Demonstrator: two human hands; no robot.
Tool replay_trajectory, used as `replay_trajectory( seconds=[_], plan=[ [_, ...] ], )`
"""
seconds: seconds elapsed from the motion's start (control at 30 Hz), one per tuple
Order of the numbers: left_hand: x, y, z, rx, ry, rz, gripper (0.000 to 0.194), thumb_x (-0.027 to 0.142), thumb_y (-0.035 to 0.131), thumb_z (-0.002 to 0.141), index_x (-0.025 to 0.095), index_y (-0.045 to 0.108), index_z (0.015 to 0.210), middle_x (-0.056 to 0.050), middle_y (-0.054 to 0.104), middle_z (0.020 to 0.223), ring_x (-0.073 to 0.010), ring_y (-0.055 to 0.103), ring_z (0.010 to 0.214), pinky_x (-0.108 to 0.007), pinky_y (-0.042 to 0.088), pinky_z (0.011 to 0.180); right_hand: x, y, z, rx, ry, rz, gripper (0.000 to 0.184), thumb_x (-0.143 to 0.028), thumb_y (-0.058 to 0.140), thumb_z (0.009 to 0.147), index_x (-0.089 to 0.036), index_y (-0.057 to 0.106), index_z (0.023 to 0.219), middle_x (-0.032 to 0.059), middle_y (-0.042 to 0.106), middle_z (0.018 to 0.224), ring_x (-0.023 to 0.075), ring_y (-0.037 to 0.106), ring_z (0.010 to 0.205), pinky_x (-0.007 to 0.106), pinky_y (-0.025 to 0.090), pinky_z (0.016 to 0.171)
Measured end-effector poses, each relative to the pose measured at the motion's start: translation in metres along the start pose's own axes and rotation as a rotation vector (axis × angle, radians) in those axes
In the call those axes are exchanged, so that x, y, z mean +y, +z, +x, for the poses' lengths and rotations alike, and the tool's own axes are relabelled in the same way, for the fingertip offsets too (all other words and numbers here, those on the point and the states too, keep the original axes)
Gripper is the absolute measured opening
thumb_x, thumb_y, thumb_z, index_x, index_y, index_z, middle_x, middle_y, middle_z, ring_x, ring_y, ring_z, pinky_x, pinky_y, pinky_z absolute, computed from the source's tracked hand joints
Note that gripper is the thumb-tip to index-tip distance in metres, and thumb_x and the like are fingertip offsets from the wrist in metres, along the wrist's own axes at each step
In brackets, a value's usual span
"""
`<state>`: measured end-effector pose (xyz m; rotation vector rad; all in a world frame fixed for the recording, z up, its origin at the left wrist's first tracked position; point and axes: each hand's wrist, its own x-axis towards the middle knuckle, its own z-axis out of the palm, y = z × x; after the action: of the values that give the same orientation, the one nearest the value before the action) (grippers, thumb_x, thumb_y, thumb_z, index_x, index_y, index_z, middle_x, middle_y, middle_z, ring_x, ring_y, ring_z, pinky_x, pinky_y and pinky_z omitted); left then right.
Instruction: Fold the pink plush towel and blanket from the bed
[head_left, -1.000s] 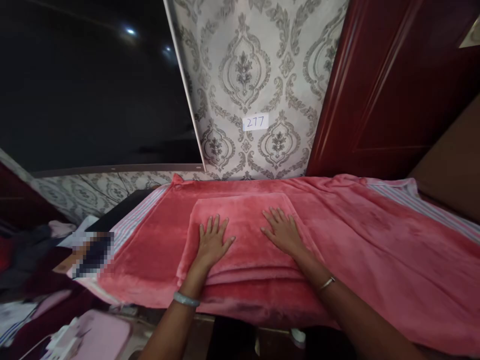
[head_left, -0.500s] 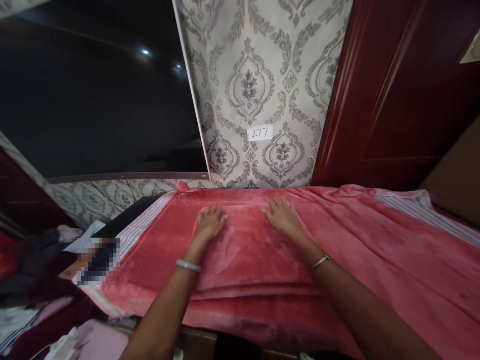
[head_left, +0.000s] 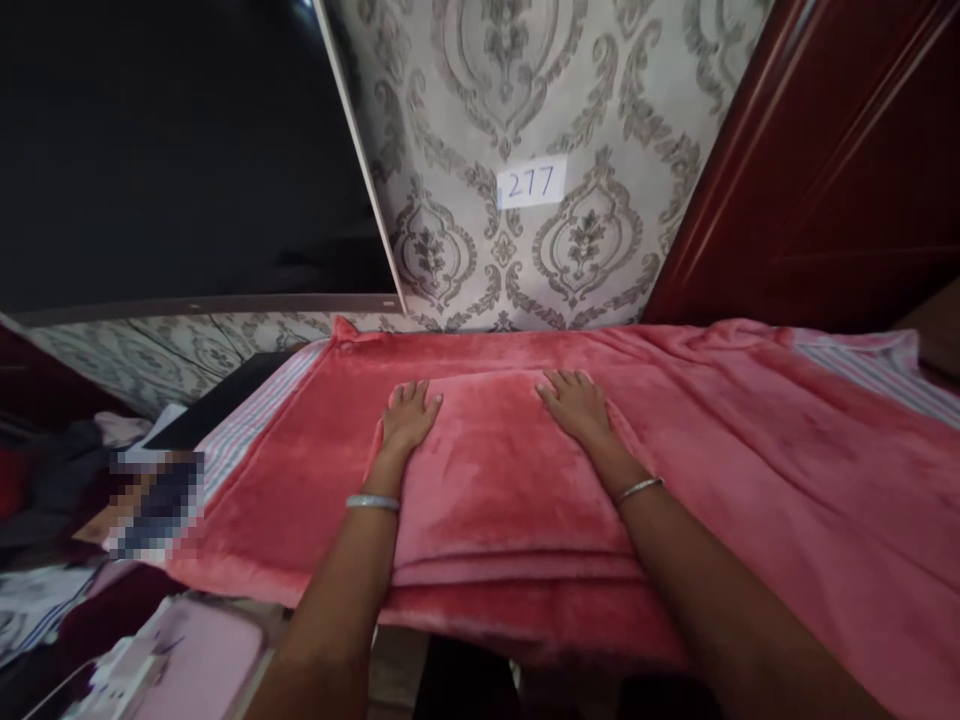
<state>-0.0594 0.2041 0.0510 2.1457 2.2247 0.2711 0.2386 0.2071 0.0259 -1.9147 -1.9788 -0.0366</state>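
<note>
A folded pink plush piece of fabric [head_left: 502, 470], a thick rectangle with layered folds along its near edge, lies in the middle. Under it spreads a larger pink plush cloth [head_left: 300, 470] with striped borders at both ends. My left hand [head_left: 409, 415] lies flat on the far left corner of the folded piece, fingers spread and thumb out. On the far right corner rests my right hand [head_left: 576, 405], palm down with fingers stretched out. Neither hand grips anything. Each wrist wears a bangle.
A large dark television screen [head_left: 180, 160] is at the left, before a patterned wall [head_left: 510, 260] bearing a paper marked 277 [head_left: 532, 182]. Dark red wooden panelling [head_left: 810, 180] stands right. Clothes and a pink box-like item [head_left: 202, 650] lie at lower left.
The view has tipped downward and closer. My hands stay flat on the folded piece and have shifted slightly outward towards its far corners.
</note>
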Motion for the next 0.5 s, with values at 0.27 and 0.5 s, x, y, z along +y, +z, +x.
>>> replay_trajectory(
  seconds=[0.27, 0.5],
  plan=[
    [0.01, -0.01, -0.008, -0.016, 0.008, -0.019, 0.064, 0.05, 0.023, 0.1, 0.02, 0.035, 0.156, -0.01, 0.032, 0.164, -0.0332, 0.023, 0.152, -0.061, 0.033, 0.115, -0.005, -0.012, -0.003, -0.047, 0.018, 0.002, 0.051, -0.046, 0.03, 0.106, -0.021, 0.054, 0.144, 0.0121, 0.052, 0.146, 0.0333, 0.043, 0.133, 0.052, 0.035, 0.108],
    [0.038, -0.04, -0.067, -0.027, 0.172, 0.042, 0.058, 0.048, 0.034, 0.101, 0.021, 0.043, 0.151, -0.014, 0.034, 0.163, -0.0341, 0.023, 0.152, -0.065, 0.017, 0.12, -0.016, -0.052, -0.057, -0.118, -0.064, 0.054, 0.056, -0.051, 0.028, 0.106, -0.026, 0.041, 0.155, 0.0117, 0.033, 0.161, 0.0369, 0.027, 0.147, 0.062, 0.024, 0.115]
  ],
)
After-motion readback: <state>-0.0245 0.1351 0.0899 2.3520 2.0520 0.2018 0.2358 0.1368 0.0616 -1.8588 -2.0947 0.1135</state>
